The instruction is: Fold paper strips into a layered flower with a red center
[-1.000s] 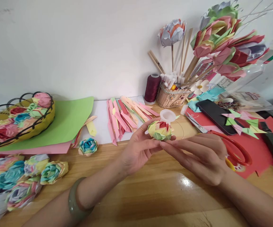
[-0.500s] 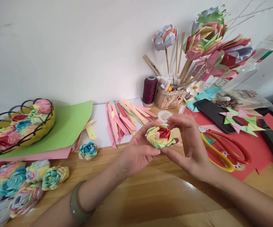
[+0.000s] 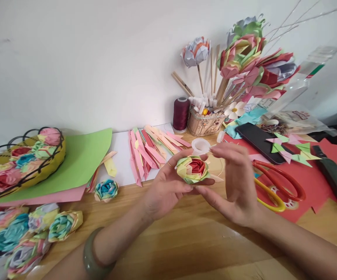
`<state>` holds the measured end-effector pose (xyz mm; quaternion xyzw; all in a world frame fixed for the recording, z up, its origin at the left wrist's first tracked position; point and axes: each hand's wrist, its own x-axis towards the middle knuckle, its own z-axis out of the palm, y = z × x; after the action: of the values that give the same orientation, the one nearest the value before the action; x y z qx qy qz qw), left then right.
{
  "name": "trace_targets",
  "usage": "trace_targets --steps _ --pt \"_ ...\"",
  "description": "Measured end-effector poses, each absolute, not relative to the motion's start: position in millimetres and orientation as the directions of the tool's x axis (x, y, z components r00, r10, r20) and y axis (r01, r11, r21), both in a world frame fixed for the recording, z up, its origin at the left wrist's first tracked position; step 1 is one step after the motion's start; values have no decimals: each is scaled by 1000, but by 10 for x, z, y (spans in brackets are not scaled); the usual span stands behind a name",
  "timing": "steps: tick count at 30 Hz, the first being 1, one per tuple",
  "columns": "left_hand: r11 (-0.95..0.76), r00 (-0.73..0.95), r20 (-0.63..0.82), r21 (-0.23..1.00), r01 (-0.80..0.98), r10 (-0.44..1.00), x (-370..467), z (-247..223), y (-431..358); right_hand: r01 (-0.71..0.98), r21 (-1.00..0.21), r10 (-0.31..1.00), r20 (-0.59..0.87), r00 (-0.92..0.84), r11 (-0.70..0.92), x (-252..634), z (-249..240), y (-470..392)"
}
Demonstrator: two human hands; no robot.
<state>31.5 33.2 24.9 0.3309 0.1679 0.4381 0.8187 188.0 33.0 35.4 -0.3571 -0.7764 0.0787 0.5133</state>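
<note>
A folded paper flower point(image 3: 193, 170) with a red centre and yellow-green outer petals rests in my left hand point(image 3: 164, 192), thumb in front and fingers behind and under it. My right hand point(image 3: 238, 188) is just to the right of the flower, its thumb and fingers spread wide. Its thumb tip comes close to the flower's lower edge; whether it touches I cannot tell. Beyond the hands stands a white roll of tape point(image 3: 201, 145). Folded paper strips point(image 3: 146, 149) in pink, red and yellow are piled on white paper behind my left hand.
A blue paper flower point(image 3: 106, 189) and several others point(image 3: 13, 233) lie at left, below a yellow basket point(image 3: 48, 159) of flowers. Scissors point(image 3: 285, 179), a phone point(image 3: 258, 142) and red paper point(image 3: 305, 194) are at right. A thread spool point(image 3: 181, 114) and a stick-sided box point(image 3: 205, 123) stand behind.
My right hand has opened slightly away from the flower, its fingers now farther apart from it. The flower stays in my left hand. The whole view has shifted slightly.
</note>
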Motion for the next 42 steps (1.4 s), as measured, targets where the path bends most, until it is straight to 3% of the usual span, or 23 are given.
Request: trace_targets --steps 3,5,8,11,16,19,21,24,27,30,34,40,42 --pt "372 528 7 702 -607 849 311 265 339 635 -88 339 896 -285 768 1903 391 323" --pt "348 501 -8 729 -590 866 321 278 336 673 49 290 877 -382 738 1921 410 313" --pt "303 451 -23 772 -558 892 344 289 328 673 89 316 832 -455 734 1964 415 306" --pt "285 432 -22 780 -556 902 351 281 332 631 151 258 822 -508 761 2014 413 321" --pt "350 496 15 690 -633 868 299 265 368 649 176 242 831 -500 740 2014 408 403" --pt "344 480 4 692 -635 877 273 262 395 650 138 247 850 -465 748 1984 392 440" --pt "292 438 4 739 -607 899 274 252 411 631 34 299 860 -414 775 1966 394 436" --pt "196 366 25 810 -553 930 291 220 433 539 -273 495 807 -322 797 1942 416 397" --pt "86 320 94 858 -507 943 309 185 446 406 -601 720 635 -281 688 1916 428 367" --pt "-56 278 195 897 -438 941 325 159 434 363 -747 830 493 -259 557 1888 411 373" --pt "-202 209 283 919 -340 936 349 128 387 401 -747 848 472 -243 531 1865 379 382" --pt "-225 171 275 938 -263 946 355 87 375 500 -475 663 681 -312 724 1868 389 339" --pt "-284 140 314 939 -196 939 348 75 380 496 -462 652 682 -331 735 1864 384 334"
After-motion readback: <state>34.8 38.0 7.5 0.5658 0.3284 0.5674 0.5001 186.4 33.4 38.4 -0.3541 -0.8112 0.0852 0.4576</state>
